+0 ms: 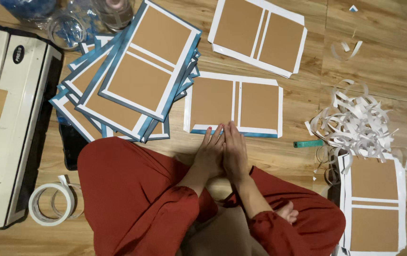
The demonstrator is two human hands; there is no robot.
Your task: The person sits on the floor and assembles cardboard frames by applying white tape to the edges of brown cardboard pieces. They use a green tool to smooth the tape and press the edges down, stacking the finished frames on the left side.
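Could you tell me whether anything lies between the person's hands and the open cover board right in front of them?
Nothing visible does. The left hand and right hand lie side by side, fingertips already resting on the near blue edge of the cover board. The stack of finished boards sits off to the left, and the white paper strips to the right.

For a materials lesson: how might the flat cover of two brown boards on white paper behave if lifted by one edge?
The flat brown-board cover probably folds along its white centre gap. Each board looks stiff and light.
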